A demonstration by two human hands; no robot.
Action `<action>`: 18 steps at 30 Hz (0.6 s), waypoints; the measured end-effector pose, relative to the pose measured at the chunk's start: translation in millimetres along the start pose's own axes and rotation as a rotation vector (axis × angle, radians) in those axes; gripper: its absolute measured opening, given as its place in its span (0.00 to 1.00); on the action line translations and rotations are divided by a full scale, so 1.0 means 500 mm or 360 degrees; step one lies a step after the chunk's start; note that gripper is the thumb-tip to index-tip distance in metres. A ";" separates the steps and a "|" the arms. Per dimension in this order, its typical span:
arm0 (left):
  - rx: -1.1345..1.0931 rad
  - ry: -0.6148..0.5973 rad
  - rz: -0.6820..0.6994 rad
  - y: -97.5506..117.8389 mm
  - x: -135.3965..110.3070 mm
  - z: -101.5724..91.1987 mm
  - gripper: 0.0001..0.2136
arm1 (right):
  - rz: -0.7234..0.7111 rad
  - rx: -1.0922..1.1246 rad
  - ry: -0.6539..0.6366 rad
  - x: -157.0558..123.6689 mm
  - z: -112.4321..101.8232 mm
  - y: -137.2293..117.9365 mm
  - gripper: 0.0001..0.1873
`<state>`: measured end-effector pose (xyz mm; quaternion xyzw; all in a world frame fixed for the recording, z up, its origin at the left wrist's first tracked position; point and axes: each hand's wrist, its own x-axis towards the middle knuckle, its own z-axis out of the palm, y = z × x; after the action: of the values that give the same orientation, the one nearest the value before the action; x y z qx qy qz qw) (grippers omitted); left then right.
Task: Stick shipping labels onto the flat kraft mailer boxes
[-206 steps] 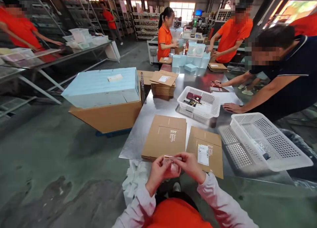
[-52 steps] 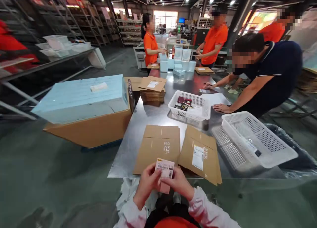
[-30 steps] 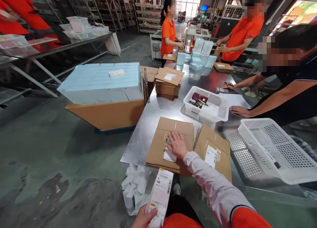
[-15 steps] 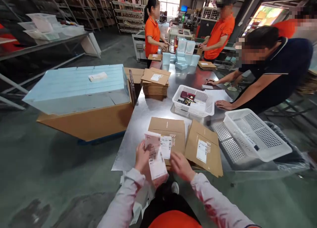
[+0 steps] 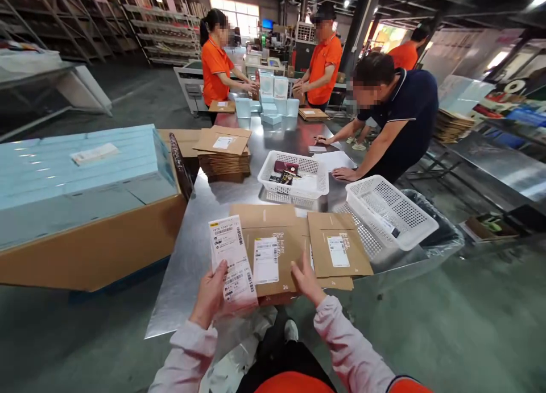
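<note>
My left hand is closed on a strip of white shipping labels, held upright over the near edge of the metal table. My right hand has its fingers stretched out, touching the right edge of a flat brown cardboard mailer that carries a white label. A second labelled flat mailer lies just to the right of that hand.
Two white perforated baskets sit farther back, with a stack of flat mailers. A big carton of light-blue boxes stands at the left. A person in dark blue leans on the table at the right; two people in orange work at the far end.
My left hand has raised the label strip higher and leftward. My right hand moved forward onto the labelled mailer's edge. The view has shifted to the right.
</note>
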<state>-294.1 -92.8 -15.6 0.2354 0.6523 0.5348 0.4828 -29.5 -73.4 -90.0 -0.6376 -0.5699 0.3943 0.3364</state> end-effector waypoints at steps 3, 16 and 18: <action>-0.0351 -0.0263 -0.0259 0.047 -0.069 0.063 0.14 | -0.0039 0.0239 0.0420 0.022 -0.147 0.037 0.45; -0.0077 -0.0468 0.0052 -0.065 -0.198 0.065 0.28 | -0.0331 0.0311 -0.0522 -0.092 -0.020 -0.140 0.18; -0.0118 -0.0333 0.0057 -0.055 -0.197 0.055 0.25 | -0.0358 0.0356 -0.0617 -0.101 -0.004 -0.155 0.18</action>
<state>-222.3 -169.8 -2.7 0.2834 0.5737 0.5397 0.5471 -65.4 -114.0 -15.0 -0.4414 -0.6439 0.5301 0.3310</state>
